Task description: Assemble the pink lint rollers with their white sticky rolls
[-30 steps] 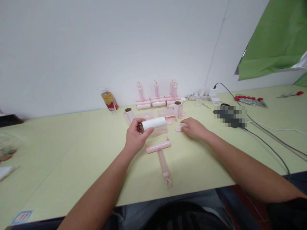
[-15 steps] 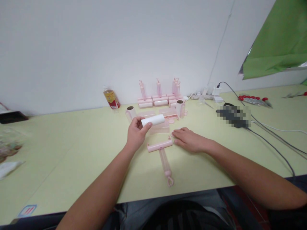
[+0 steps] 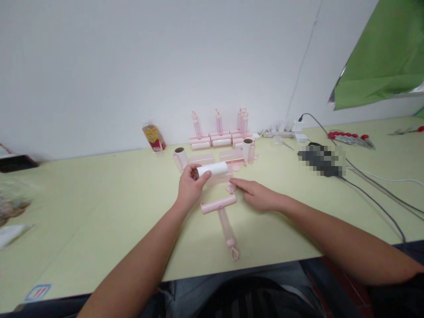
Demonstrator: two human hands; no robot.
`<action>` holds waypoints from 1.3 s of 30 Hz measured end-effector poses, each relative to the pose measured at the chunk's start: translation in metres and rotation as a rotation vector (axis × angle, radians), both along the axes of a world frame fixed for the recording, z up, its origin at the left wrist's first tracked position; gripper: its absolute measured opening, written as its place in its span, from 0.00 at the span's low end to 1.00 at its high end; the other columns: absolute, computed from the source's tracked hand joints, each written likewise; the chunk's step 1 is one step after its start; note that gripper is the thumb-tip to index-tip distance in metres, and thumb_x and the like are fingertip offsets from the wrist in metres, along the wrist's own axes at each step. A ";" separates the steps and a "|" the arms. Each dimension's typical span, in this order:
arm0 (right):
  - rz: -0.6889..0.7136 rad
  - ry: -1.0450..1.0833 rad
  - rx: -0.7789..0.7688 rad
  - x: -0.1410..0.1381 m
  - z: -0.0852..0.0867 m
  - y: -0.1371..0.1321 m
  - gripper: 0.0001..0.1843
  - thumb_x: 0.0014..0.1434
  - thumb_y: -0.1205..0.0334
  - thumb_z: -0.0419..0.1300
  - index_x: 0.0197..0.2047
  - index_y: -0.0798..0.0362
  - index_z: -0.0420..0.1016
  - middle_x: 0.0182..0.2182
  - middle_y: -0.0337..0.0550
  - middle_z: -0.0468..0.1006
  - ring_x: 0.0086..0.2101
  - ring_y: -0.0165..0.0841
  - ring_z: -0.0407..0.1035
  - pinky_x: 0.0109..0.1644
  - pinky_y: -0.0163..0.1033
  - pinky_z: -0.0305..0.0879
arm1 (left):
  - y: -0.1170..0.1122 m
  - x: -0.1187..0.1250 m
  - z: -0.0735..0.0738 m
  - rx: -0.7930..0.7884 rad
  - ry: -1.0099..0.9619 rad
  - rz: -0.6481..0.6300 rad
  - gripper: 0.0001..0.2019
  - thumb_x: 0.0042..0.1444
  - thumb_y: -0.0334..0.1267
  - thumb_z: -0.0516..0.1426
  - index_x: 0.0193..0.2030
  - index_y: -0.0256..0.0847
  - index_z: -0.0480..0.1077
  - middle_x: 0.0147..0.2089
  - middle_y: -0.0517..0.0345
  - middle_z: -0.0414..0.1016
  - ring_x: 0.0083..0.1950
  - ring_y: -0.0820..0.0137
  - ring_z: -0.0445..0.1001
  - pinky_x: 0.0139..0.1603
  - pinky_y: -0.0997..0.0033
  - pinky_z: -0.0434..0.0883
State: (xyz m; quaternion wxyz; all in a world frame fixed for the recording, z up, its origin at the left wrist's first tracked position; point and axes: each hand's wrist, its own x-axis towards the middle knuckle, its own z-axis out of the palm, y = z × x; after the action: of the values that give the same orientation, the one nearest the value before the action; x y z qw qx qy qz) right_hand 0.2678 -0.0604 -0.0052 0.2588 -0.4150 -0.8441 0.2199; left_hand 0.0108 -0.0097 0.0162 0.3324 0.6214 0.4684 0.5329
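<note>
My left hand (image 3: 191, 187) is wrapped round one end of a white lint roller refill (image 3: 213, 169) and holds it level above the table. On the table below lies a pink lint roller handle (image 3: 227, 227), its bare holder (image 3: 218, 203) facing away from me and its heart-shaped loop towards me. A round pink end cap (image 3: 231, 187) is at the right end of the holder. My right hand (image 3: 260, 195) rests beside that cap with fingers stretched out, the fingertips close to it; whether they touch it I cannot tell. A clear pink cover (image 3: 221, 178) lies partly behind the refill.
Finished pink lint rollers (image 3: 221, 139) stand along the wall. Upright refills (image 3: 181, 158) and loose pink covers (image 3: 202, 158) lie in front of them. A drink bottle (image 3: 154, 137) stands left; a power strip (image 3: 280, 133), a blurred dark device (image 3: 321, 161), cables and red-capped tools (image 3: 351, 138) are right.
My right hand has moved slightly left, its fingers now beside the end cap, which shows more clearly. The handle has shifted a little left and towards me. The left hand still holds the refill.
</note>
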 end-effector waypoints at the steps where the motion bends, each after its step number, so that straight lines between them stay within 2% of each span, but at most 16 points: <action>1: -0.032 0.042 0.001 0.000 0.001 0.000 0.35 0.57 0.76 0.48 0.68 0.58 0.63 0.67 0.53 0.67 0.65 0.40 0.63 0.70 0.50 0.58 | -0.002 0.001 0.001 0.028 0.032 0.003 0.24 0.51 0.48 0.68 0.50 0.41 0.67 0.36 0.62 0.70 0.34 0.73 0.68 0.35 0.74 0.64; 4: -0.135 0.162 0.035 0.000 0.009 -0.001 0.27 0.65 0.69 0.48 0.66 0.53 0.65 0.62 0.49 0.73 0.59 0.38 0.70 0.63 0.48 0.67 | -0.011 0.008 0.005 0.113 0.125 -0.010 0.26 0.51 0.45 0.68 0.53 0.42 0.65 0.37 0.62 0.69 0.37 0.72 0.69 0.38 0.73 0.65; 5: -0.155 0.186 0.070 -0.001 0.013 -0.003 0.25 0.67 0.64 0.50 0.66 0.53 0.65 0.61 0.50 0.73 0.58 0.39 0.70 0.62 0.48 0.68 | -0.015 0.012 0.006 0.134 0.156 -0.030 0.26 0.51 0.45 0.68 0.54 0.42 0.64 0.38 0.61 0.70 0.39 0.71 0.70 0.40 0.72 0.66; 7: -0.142 0.190 0.183 -0.004 0.023 -0.006 0.28 0.64 0.56 0.59 0.66 0.51 0.65 0.63 0.50 0.71 0.61 0.43 0.67 0.64 0.51 0.65 | -0.023 0.020 0.008 0.162 0.207 -0.096 0.27 0.52 0.45 0.68 0.55 0.43 0.64 0.42 0.58 0.72 0.42 0.69 0.71 0.43 0.70 0.67; 9: -0.092 0.144 0.291 -0.008 0.030 -0.009 0.29 0.62 0.54 0.63 0.65 0.50 0.67 0.60 0.51 0.73 0.59 0.45 0.67 0.64 0.53 0.63 | -0.030 0.028 0.009 0.183 0.260 -0.161 0.29 0.52 0.46 0.68 0.56 0.43 0.63 0.43 0.57 0.73 0.43 0.68 0.72 0.45 0.68 0.68; 12: -0.095 0.116 0.356 -0.009 0.036 -0.008 0.24 0.62 0.57 0.62 0.61 0.50 0.70 0.55 0.50 0.77 0.54 0.45 0.70 0.60 0.52 0.64 | -0.036 0.036 0.010 0.197 0.264 -0.239 0.31 0.52 0.47 0.68 0.59 0.44 0.62 0.47 0.53 0.75 0.45 0.66 0.74 0.47 0.65 0.70; 15: -0.272 0.224 0.290 0.002 0.033 0.003 0.24 0.61 0.59 0.63 0.60 0.49 0.71 0.54 0.48 0.77 0.50 0.43 0.71 0.55 0.48 0.66 | -0.040 0.036 0.014 0.177 0.251 -0.295 0.31 0.57 0.48 0.65 0.63 0.44 0.59 0.58 0.46 0.73 0.50 0.63 0.77 0.51 0.62 0.71; 18: -0.485 0.362 0.158 0.020 0.023 0.021 0.25 0.59 0.58 0.63 0.60 0.50 0.70 0.51 0.47 0.79 0.42 0.38 0.72 0.46 0.43 0.69 | -0.045 0.034 0.019 0.179 0.454 -0.369 0.24 0.63 0.51 0.58 0.62 0.44 0.63 0.60 0.45 0.74 0.56 0.58 0.76 0.57 0.57 0.70; 21: -0.535 0.397 0.106 0.033 0.009 0.039 0.26 0.57 0.60 0.62 0.59 0.51 0.68 0.48 0.46 0.80 0.39 0.36 0.72 0.42 0.41 0.70 | -0.049 0.034 0.022 0.200 0.714 -0.487 0.27 0.65 0.55 0.54 0.65 0.43 0.65 0.64 0.44 0.73 0.63 0.52 0.72 0.62 0.51 0.66; 23: -0.551 0.407 0.082 0.035 0.000 0.049 0.25 0.56 0.60 0.63 0.57 0.52 0.69 0.50 0.46 0.79 0.38 0.34 0.72 0.42 0.40 0.71 | -0.051 0.036 0.023 0.211 0.844 -0.540 0.30 0.65 0.59 0.52 0.66 0.41 0.64 0.65 0.42 0.72 0.64 0.50 0.71 0.62 0.50 0.65; 28: -0.497 0.405 0.040 0.024 -0.013 0.056 0.24 0.55 0.62 0.63 0.55 0.51 0.69 0.49 0.46 0.80 0.41 0.34 0.74 0.44 0.39 0.72 | -0.054 0.040 0.026 0.239 0.988 -0.590 0.30 0.66 0.61 0.47 0.64 0.41 0.66 0.56 0.42 0.78 0.55 0.51 0.77 0.54 0.54 0.66; 31: -0.454 0.396 0.027 0.019 -0.014 0.054 0.24 0.55 0.62 0.63 0.56 0.51 0.69 0.47 0.45 0.81 0.43 0.34 0.75 0.45 0.39 0.72 | -0.055 0.040 0.030 0.243 0.994 -0.583 0.28 0.66 0.61 0.47 0.54 0.41 0.72 0.43 0.46 0.81 0.43 0.55 0.79 0.45 0.59 0.65; 34: -0.444 0.378 0.030 0.018 -0.012 0.050 0.25 0.54 0.62 0.65 0.56 0.50 0.70 0.49 0.45 0.80 0.40 0.34 0.75 0.45 0.40 0.71 | -0.055 0.037 0.034 0.245 0.993 -0.555 0.25 0.65 0.61 0.49 0.43 0.41 0.73 0.35 0.50 0.79 0.36 0.58 0.77 0.38 0.63 0.62; 39: -0.427 0.368 0.022 0.015 -0.011 0.045 0.24 0.55 0.62 0.64 0.55 0.51 0.70 0.51 0.46 0.80 0.35 0.31 0.73 0.41 0.39 0.70 | -0.047 0.024 0.031 0.182 0.903 -0.463 0.20 0.59 0.58 0.58 0.41 0.44 0.76 0.33 0.50 0.79 0.36 0.57 0.77 0.37 0.64 0.64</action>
State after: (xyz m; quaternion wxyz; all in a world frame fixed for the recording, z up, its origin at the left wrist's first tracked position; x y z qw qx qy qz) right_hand 0.2832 -0.0150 -0.0166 0.4528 -0.5335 -0.6787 0.2229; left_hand 0.0347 -0.0566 0.0476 0.1507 0.9034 0.3670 0.1625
